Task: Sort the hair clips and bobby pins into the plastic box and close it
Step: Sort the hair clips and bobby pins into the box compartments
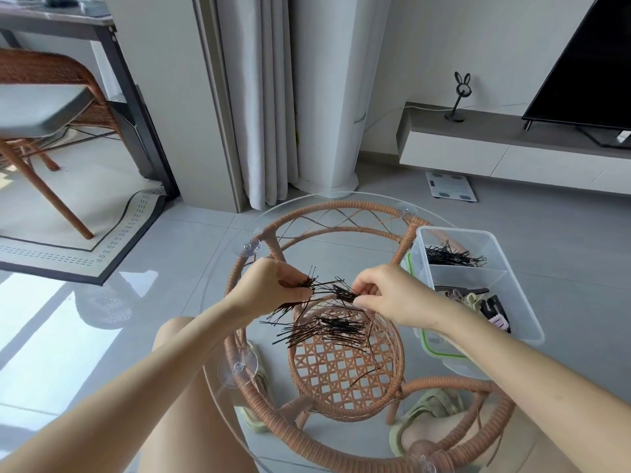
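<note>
The right forearm hides part of the plastic box (512, 264) and its hair clips (491, 307), while the left hand (273, 288) grips a bunch of bobby pins (324, 327) and the right hand (386, 295) pinches a few above the glass table (218, 302).

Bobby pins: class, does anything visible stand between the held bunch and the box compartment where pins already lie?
Nothing visible does. The left hand and right hand hold the bobby pins over bare glass; the plastic box is open, lid off.

No legible text; small round mark on glass tabletop (256, 230) rim unreadable
</note>
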The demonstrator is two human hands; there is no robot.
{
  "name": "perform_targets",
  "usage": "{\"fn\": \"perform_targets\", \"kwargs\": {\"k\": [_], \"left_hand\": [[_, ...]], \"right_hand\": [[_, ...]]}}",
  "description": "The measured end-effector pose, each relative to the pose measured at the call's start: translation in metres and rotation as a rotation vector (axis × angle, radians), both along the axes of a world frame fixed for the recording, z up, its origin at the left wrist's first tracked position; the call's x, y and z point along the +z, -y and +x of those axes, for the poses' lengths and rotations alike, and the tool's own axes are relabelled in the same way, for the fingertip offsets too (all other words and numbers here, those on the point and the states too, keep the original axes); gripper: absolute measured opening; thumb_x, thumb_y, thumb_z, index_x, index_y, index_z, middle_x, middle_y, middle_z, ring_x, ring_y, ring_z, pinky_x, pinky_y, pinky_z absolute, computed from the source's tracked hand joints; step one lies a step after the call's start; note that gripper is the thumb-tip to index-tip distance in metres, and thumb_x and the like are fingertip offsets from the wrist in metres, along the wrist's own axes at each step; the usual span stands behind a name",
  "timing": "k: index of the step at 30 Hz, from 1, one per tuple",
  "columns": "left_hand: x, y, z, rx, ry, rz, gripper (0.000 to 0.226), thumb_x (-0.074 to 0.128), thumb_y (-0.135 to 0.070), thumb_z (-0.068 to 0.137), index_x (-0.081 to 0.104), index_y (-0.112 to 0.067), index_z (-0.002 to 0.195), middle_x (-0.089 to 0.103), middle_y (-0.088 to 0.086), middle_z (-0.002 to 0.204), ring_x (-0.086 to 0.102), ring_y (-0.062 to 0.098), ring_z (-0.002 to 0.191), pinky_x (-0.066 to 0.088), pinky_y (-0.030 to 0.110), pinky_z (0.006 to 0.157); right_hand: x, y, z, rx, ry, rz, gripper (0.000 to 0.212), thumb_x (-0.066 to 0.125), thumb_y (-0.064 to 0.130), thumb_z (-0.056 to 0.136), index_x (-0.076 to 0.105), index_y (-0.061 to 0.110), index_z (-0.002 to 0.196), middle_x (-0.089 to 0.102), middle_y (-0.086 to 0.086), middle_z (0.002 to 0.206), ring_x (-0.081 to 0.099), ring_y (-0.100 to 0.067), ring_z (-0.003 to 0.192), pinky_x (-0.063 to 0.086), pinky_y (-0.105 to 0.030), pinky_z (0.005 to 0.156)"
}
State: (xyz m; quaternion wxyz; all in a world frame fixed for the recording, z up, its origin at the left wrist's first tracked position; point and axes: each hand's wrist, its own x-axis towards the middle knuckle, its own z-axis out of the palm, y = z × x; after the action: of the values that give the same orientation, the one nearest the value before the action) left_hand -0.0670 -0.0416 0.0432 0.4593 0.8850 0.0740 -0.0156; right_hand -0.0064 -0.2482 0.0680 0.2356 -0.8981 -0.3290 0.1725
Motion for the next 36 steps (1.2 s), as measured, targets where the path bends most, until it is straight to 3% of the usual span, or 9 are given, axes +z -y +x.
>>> {"fn": "perform_targets", "kwargs": {"k": [3, 7, 10, 15, 18, 21, 26, 31, 36], "left_hand": [[0.004, 0.0, 0.001, 0.075, -0.012, -0.153, 0.016, 0.075, -0.009, 0.072, 0.074, -0.025, 0.074, 0.07, -0.014, 0.057, 0.061, -0.003, 0.053, 0.052, 0.011, 0.059], [0.005, 0.002, 0.007, 0.161, -0.018, -0.281, 0.024, 0.075, -0.004, 0.071, 0.073, -0.028, 0.067, 0.073, -0.009, 0.065, 0.068, 0.013, 0.07, 0.056, 0.026, 0.076], [0.004, 0.005, 0.016, 0.198, -0.047, -0.305, 0.022, 0.076, -0.005, 0.071, 0.073, -0.027, 0.068, 0.072, -0.013, 0.061, 0.069, 0.015, 0.072, 0.055, 0.024, 0.078], [0.0, 0.01, 0.031, 0.204, -0.05, -0.33, 0.018, 0.076, -0.007, 0.072, 0.072, -0.025, 0.073, 0.072, -0.012, 0.061, 0.068, 0.009, 0.067, 0.055, 0.014, 0.071], [-0.002, 0.015, 0.041, 0.217, -0.056, -0.379, 0.014, 0.076, -0.006, 0.071, 0.074, -0.014, 0.083, 0.074, 0.0, 0.073, 0.067, 0.01, 0.066, 0.055, 0.01, 0.064], [0.001, 0.025, 0.054, 0.244, -0.071, -0.468, 0.021, 0.075, -0.004, 0.071, 0.072, -0.004, 0.092, 0.073, 0.009, 0.079, 0.067, 0.011, 0.063, 0.054, 0.01, 0.061], [0.011, 0.048, 0.084, 0.33, -0.143, -0.843, 0.026, 0.069, 0.005, 0.073, 0.062, 0.015, 0.096, 0.069, 0.007, 0.06, 0.067, 0.013, 0.053, 0.057, 0.017, 0.055], [0.033, 0.084, 0.113, 0.258, -0.139, -1.006, 0.025, 0.061, 0.006, 0.08, 0.06, 0.012, 0.105, 0.064, 0.013, 0.083, 0.066, 0.012, 0.062, 0.053, 0.014, 0.052], [0.05, 0.126, 0.153, 0.114, -0.128, -1.083, 0.007, 0.059, 0.004, 0.082, 0.062, 0.002, 0.088, 0.065, 0.008, 0.074, 0.066, 0.008, 0.055, 0.055, 0.015, 0.056]], "right_hand": [[0.011, 0.006, 0.009, -0.004, -0.005, -0.008, 0.011, 0.064, 0.017, 0.082, 0.067, 0.013, 0.092, 0.064, 0.003, 0.081, 0.057, -0.006, 0.072, 0.045, -0.021, 0.069], [0.033, 0.021, 0.024, -0.042, 0.012, 0.013, 0.011, 0.066, 0.018, 0.081, 0.068, 0.013, 0.091, 0.067, 0.004, 0.084, 0.062, -0.008, 0.079, 0.051, -0.024, 0.073], [0.051, 0.036, 0.039, -0.078, 0.035, 0.061, 0.011, 0.068, 0.017, 0.08, 0.068, 0.016, 0.09, 0.064, 0.01, 0.08, 0.061, -0.004, 0.077, 0.048, -0.019, 0.072], [0.073, 0.072, 0.07, -0.143, 0.136, 0.045, 0.009, 0.069, 0.014, 0.079, 0.068, 0.015, 0.089, 0.066, 0.005, 0.081, 0.06, -0.005, 0.075, 0.045, -0.014, 0.069], [0.074, 0.096, 0.088, -0.182, 0.2, -0.038, 0.007, 0.067, 0.012, 0.081, 0.067, 0.014, 0.088, 0.064, 0.004, 0.08, 0.058, -0.01, 0.073, 0.041, -0.011, 0.065], [0.059, 0.115, 0.107, -0.19, 0.253, -0.188, 0.007, 0.064, 0.011, 0.082, 0.067, 0.013, 0.088, 0.064, 0.0, 0.081, 0.056, -0.014, 0.072, 0.04, -0.019, 0.062], [0.024, 0.12, 0.122, -0.131, 0.229, -0.337, 0.016, 0.063, 0.014, 0.083, 0.068, 0.011, 0.098, 0.066, -0.005, 0.102, 0.059, -0.021, 0.093, 0.045, -0.032, 0.087], [0.009, 0.121, 0.124, -0.125, 0.183, -0.316, 0.026, 0.061, 0.019, 0.084, 0.066, 0.016, 0.11, 0.065, -0.005, 0.116, 0.059, -0.02, 0.105, 0.043, -0.031, 0.095], [0.012, 0.13, 0.115, -0.155, 0.164, -0.175, 0.027, 0.058, 0.011, 0.088, 0.065, 0.016, 0.113, 0.066, -0.001, 0.118, 0.06, -0.013, 0.108, 0.042, -0.027, 0.1]]}}
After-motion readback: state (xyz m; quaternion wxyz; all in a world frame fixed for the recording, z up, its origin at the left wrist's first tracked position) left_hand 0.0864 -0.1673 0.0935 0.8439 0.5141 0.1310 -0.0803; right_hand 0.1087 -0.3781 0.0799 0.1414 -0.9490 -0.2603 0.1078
